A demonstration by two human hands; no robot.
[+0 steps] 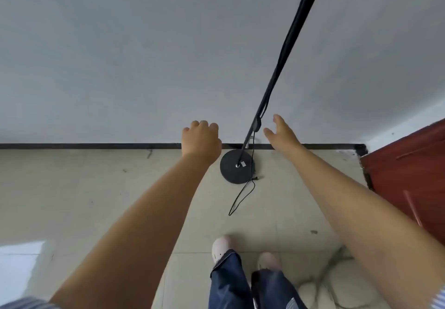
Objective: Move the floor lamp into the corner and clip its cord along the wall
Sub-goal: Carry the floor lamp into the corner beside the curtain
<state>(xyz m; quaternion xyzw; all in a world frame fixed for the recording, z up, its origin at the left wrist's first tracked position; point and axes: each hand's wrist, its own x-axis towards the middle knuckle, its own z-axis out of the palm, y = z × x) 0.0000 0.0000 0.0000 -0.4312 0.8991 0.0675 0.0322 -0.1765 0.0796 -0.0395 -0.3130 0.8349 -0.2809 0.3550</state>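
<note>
Left hand (201, 140) loosely curled, right hand (280, 131) spread; lamp (237, 169) label unreadable.

small label on lamp base (237, 170), print illegible

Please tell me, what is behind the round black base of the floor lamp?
Behind the lamp base runs the black baseboard, with the grey wall above it. The left hand covers part of the baseboard, and whether the base touches it cannot be told.
</note>
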